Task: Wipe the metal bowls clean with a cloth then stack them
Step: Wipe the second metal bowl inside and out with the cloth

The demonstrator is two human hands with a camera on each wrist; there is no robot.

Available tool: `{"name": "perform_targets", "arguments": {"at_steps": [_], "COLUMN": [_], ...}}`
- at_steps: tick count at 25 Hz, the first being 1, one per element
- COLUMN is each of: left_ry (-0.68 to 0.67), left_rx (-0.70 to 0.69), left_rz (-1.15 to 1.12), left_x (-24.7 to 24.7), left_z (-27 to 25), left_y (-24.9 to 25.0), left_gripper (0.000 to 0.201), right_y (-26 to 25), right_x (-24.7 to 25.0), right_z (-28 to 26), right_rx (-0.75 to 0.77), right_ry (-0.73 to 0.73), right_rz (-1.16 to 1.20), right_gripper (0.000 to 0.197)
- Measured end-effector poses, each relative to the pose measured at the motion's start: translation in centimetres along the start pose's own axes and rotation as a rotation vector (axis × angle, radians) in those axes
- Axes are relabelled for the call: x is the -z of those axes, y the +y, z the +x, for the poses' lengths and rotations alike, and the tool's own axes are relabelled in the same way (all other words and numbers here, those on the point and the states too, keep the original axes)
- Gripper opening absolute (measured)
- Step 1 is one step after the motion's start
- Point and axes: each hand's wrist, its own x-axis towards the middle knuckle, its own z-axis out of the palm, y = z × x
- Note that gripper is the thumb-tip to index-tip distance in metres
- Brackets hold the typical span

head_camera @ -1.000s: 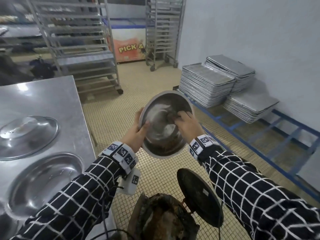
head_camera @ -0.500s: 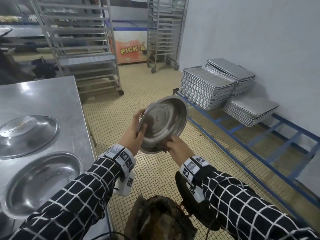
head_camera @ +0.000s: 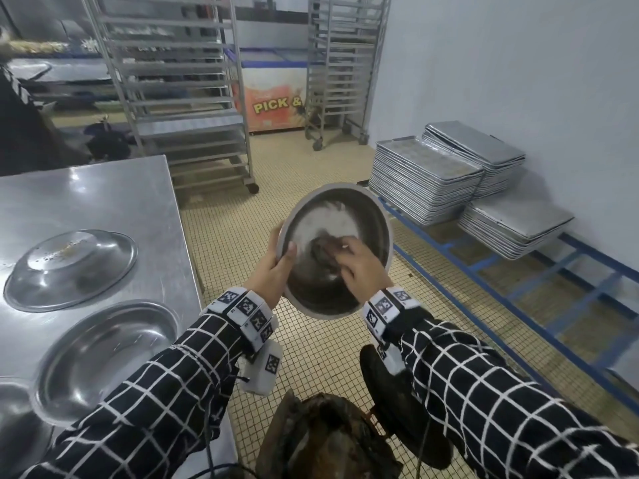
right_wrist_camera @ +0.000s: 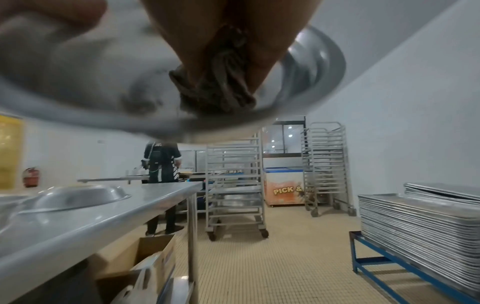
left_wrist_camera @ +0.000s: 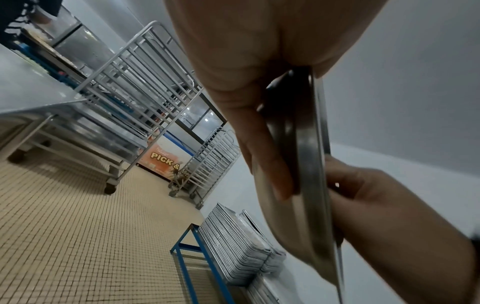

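Observation:
I hold a metal bowl up over the floor, its hollow tilted toward me. My left hand grips its left rim, thumb inside and fingers behind the bowl. My right hand presses a dark crumpled cloth against the inside. In the right wrist view the cloth is bunched between the fingers against the bowl. An upturned bowl and an upright bowl lie on the steel table at my left.
Stacks of baking trays sit on a low blue frame along the right wall. Wheeled tray racks and a chest freezer stand behind. Another person works at a far counter. A dark rusty object is below me.
My right hand moved from the bowl's lower rim back into the hollow with the cloth. The bowl turned from tilted left to facing me again.

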Motion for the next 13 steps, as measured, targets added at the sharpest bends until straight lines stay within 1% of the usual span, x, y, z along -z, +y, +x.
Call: {"name": "perform_targets", "arguments": {"at_steps": [2, 4, 5, 7, 9, 12, 13], "left_ry": [0.058, 0.077, 0.074, 0.097, 0.108, 0.060, 0.046], "left_rx": [-0.010, -0.028, -0.044, -0.053, -0.076, -0.078, -0.059], "left_rz": [-0.053, 0.023, 0.084, 0.142, 0.184, 0.224, 0.236], "left_x": [0.6, 1.1, 1.3, 1.2, 1.0, 0.6, 0.6], "left_z": [0.3, 0.7, 0.8, 1.0, 0.9, 0.9, 1.0], "left_y": [0.1, -0.1, -0.3, -1.0, -1.4, -1.8, -1.9], "left_gripper": [0.027, 0.028, 0.031, 0.035, 0.034, 0.038, 0.040], "right_y": [-0.3, -0.7, -0.8, -1.2, -1.1, -0.2, 0.0], "right_x": [-1.3, -1.8, -1.7, -0.9, -0.3, -0.6, -1.0], "right_z": [-1.0, -1.2, -1.1, -0.9, -1.3, -2.6, -2.9], "right_rx": [0.018, -0.042, -0.051, 0.012, 0.070, 0.050, 0.035], "right_ry": [-0.154, -0.305, -0.361, -0.405, -0.441, -0.499, -0.486], "right_rz": [0.006, 0.110, 0.104, -0.047, -0.109, -0.133, -0.131], "right_gripper": [0.027, 0.030, 0.030, 0.032, 0.031, 0.028, 0.027]}}
